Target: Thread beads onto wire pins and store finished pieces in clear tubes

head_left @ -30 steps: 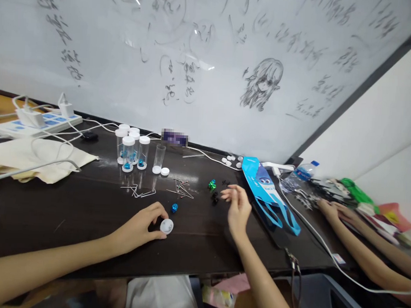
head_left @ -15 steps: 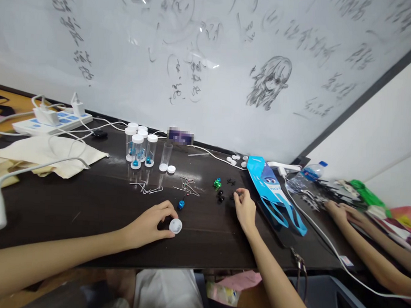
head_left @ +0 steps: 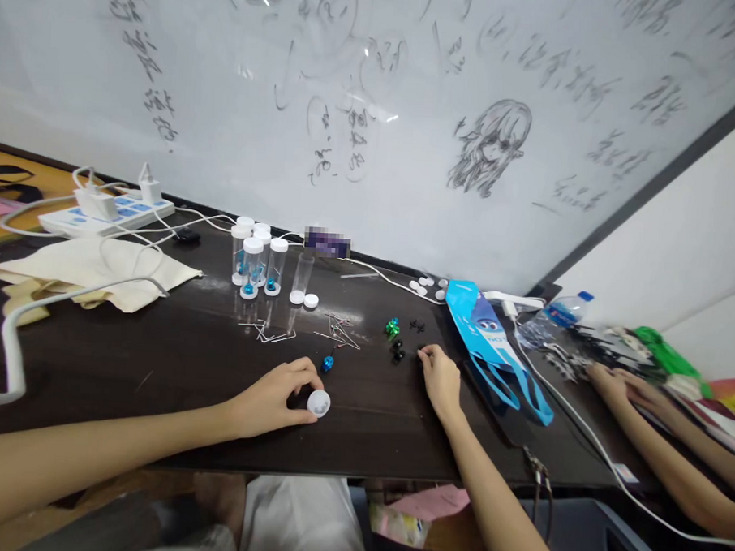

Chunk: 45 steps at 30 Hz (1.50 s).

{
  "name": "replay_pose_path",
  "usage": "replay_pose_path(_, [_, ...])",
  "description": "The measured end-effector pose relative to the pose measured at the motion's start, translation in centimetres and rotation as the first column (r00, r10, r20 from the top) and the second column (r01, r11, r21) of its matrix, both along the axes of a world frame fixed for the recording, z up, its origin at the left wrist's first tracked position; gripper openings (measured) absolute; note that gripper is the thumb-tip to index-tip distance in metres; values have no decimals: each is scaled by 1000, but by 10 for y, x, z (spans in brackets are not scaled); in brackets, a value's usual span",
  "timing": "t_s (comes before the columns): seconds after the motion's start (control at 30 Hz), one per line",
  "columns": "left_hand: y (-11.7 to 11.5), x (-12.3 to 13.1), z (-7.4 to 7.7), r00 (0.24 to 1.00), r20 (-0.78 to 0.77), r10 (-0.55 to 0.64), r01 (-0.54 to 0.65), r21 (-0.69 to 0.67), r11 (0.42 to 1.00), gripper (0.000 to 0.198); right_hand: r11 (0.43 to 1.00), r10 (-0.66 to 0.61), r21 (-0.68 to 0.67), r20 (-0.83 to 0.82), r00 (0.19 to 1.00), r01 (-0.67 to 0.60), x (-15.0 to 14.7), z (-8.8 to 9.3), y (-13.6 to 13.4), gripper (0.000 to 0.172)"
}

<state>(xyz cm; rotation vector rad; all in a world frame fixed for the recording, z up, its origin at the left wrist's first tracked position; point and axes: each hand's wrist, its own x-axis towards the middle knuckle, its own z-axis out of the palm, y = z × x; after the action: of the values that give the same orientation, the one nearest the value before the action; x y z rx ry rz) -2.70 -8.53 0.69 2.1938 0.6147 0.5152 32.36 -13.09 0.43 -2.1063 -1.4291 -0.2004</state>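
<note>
dark table (head_left: 181, 357), left hand (head_left: 272, 401) holding likely container (head_left: 319, 403)

The head camera looks forward and down across the table (head_left: 366, 438) toward the whiteboard (head_left: 408, 172).

Black handwriting in rows and columns covers the whiteboard (head_left: 227, 151), but its characters are too faint and slanted to read. On the blue bag (head_left: 465, 306), letters that look like "ON" stand on a white panel. The label on the plastic bottle (head_left: 565, 313) is blurred, and the purple box (head_left: 327, 242) is pixelated.
</note>
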Motion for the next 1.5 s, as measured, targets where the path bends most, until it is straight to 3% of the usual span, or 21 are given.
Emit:
replay_pose_path(0.1, [1,0,-1,1000,3,6,-6,7,1000,24,994,75,79,-47,996,-71,-16,7,-7,23])
replay_pose_path(0.2, [2,1,-2,1000,8,4,-4,18,1000,25,964,251,115,-98,963,-239,-51,10,-14,30])
replay_pose_path(0.33, [1,1,-2,1000,12,8,-9,28,1000,24,860,510,82,-176,842,-504,-103,8,-11,24])
replay_pose_path(0.43, [1,1,-2,1000,17,19,-19,14,1000,25,803,593,97,-225,773,-588,-126,7,0,21])
replay_pose_path(0.53, [2,1,-3,999,43,26,-25,-12,1000,24,800,598,142,-264,757,-583,-131,7,8,18])
replay_pose_path(0.73, [5,0,-4,994,95,48,-44,-42,998,36,884,456,270,-328,827,-381,-115,8,1,28])
replay_pose_path(0.9, [6,-2,-4,988,120,99,-91,-68,993,44,896,416,317,-358,836,-310,-115,8,-1,22])
replay_pose_path(1.23, [1,0,-3,998,69,-10,8,28,1000,45,849,512,329,-316,799,-414,-120,5,-4,26])
replay_pose_path(1.33, [0,2,-3,998,56,-12,9,55,998,35,825,556,301,-288,779,-478,-122,7,-5,26])
replay_pose_path(1.5, [-3,2,1,997,72,30,-34,59,998,22,719,693,160,-233,682,-676,-129,7,-10,23])
